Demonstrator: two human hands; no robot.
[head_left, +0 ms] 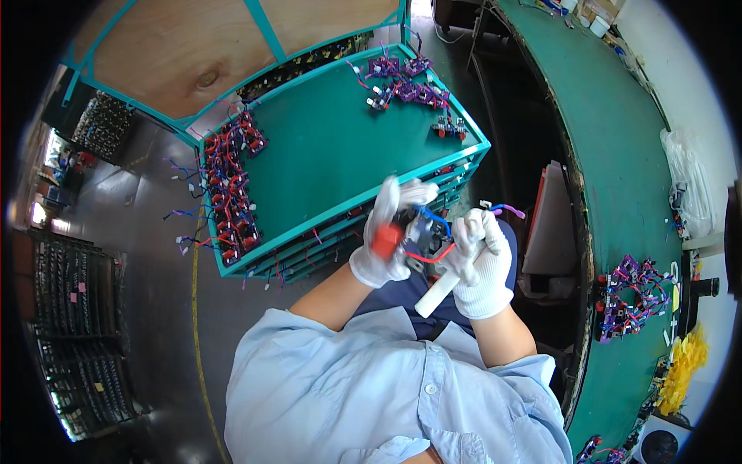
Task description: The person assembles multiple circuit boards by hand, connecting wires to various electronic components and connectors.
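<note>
Near the centre of the frame, the left hand [376, 268], in a white glove, had its grip closed around a wired assembly [421, 232] with red and black parts; the red part was blurred. The right hand [487, 282], also gloved in white, was gripping a white rod [437, 295], which pointed to the lower left. A blue wire [440, 220] and a red wire [430, 257] ran from the assembly toward the right fingers; whether these were pinching them, I cannot tell. Beyond the hands, in the upper middle, was a green cart [325, 147] of several levels. On its top, 1 dense row of similar assemblies [230, 185] lay along the left edge, and 1 smaller group [413, 91] near the upper right corner. At the right of the frame, a green desk [618, 182] carried a purple wired cluster [632, 300].
</note>
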